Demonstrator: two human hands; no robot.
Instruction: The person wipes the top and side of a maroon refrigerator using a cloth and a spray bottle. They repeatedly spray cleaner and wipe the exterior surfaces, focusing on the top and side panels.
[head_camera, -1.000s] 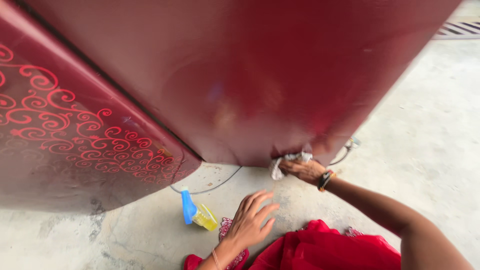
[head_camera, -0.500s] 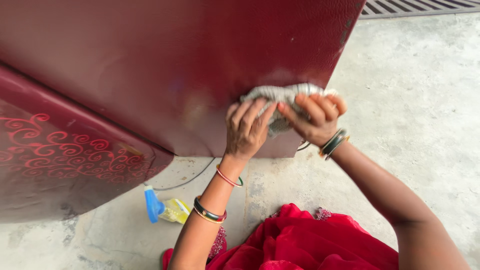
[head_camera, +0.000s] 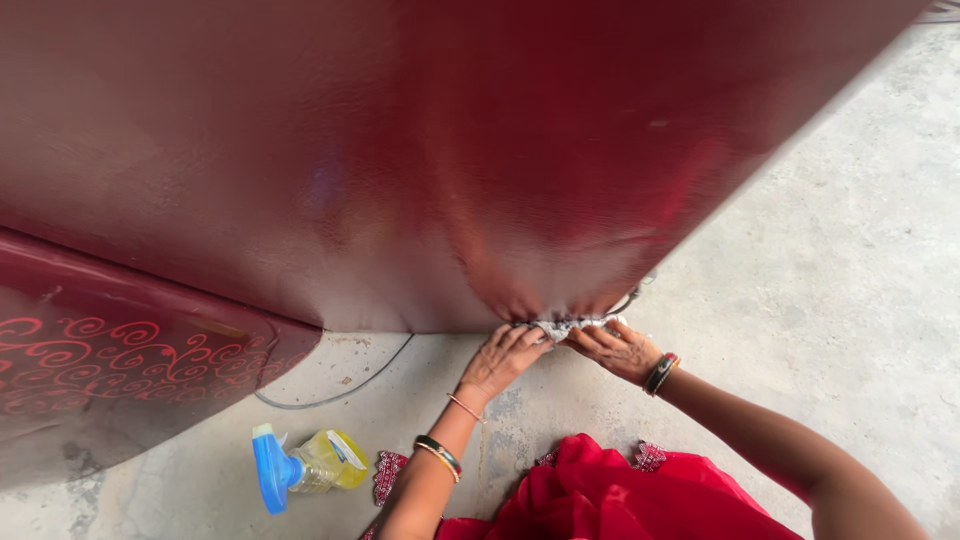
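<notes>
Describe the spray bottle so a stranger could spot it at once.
Start from the big dark red cabinet that fills the upper picture. On the grey concrete floor below its patterned door, left of the left hand, a spray bottle lies on its side. Nothing else there has a blue trigger head and yellow liquid.

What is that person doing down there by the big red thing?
A person sits on the concrete floor beside a big dark red appliance. The left hand and the right hand both press a small grey cloth against the bottom edge of its side. A spray bottle with a blue nozzle and yellow liquid lies on the floor to the left. A thin cable runs under the appliance.
</notes>
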